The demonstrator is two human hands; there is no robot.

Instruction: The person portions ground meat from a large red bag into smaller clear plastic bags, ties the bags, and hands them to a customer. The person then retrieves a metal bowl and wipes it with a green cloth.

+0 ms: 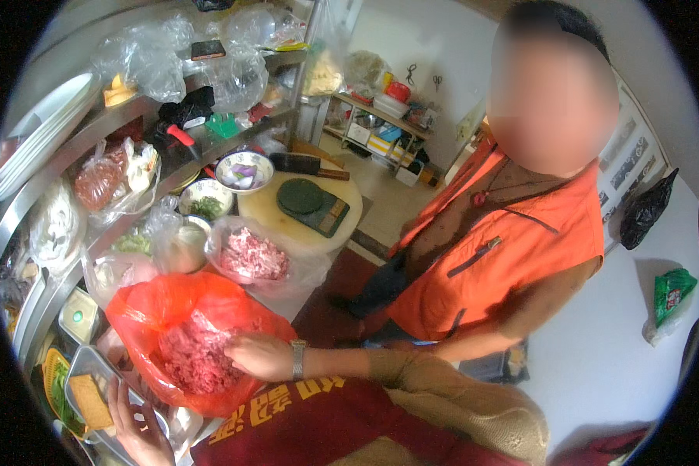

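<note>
My right hand (pixel 262 354), with a metal-band watch at the wrist, reaches over an open red plastic bag (pixel 143 306). Its fingers are at the edge of the minced meat (pixel 195 355) in that bag; whether they grip any is hidden. My left hand (pixel 137 422) holds nothing, fingers apart, beside a clear plastic tub (pixel 84 364) with a tan block (pixel 91 401) in it. Behind the red bag, a clear bag (pixel 303 271) holds more chopped meat (pixel 253 256). A maroon apron (pixel 303 425) with yellow writing covers my front.
A dark kitchen scale (pixel 314 207) and a cleaver (pixel 303 165) lie on a round chopping board (pixel 262 215). Bowls of cut purple onion (pixel 243 176) and chopped greens (pixel 205 205) stand beside it. Metal shelving (pixel 119 119) runs along the left. A person in an orange vest (pixel 518 250) stands close by.
</note>
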